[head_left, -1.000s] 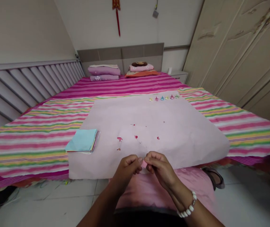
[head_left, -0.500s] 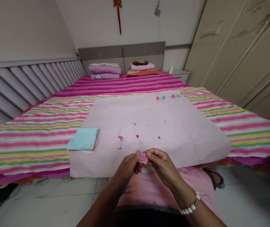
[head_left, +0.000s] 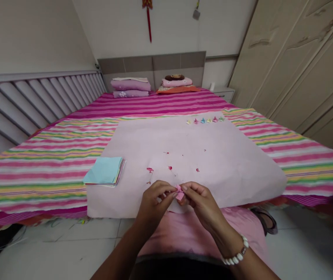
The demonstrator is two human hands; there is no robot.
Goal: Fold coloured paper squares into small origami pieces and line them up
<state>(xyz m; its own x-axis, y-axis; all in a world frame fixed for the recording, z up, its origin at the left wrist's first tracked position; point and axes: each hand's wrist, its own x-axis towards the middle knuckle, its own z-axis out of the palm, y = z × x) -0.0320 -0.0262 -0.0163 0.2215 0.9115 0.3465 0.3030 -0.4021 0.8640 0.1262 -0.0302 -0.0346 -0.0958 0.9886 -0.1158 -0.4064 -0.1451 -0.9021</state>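
Observation:
A small piece of folded pink paper [head_left: 179, 193] is held between my two hands, just above the near edge of the pale sheet [head_left: 143, 140]. My left hand [head_left: 157, 198] pinches its left side between thumb and forefinger. On the other side, my right hand [head_left: 199, 200] grips it with thumb and fingers, some of them hidden behind the paper. At the far right of the sheet stands a row of several small folded paper figures [head_left: 203, 120] in yellow, pink, blue and green.
A stack of coloured paper squares [head_left: 103, 171], light blue on top, lies at the sheet's left edge. Small red marks or scraps [head_left: 150, 170] dot its middle. Beneath is a striped bedspread [head_left: 43, 167]. A pink cushion [head_left: 180, 233] lies below my hands.
My left hand has shifted its grip, now pinching with thumb and forefinger from the side. The pink paper looks turned and more pointed than before. My right hand has stayed on it.

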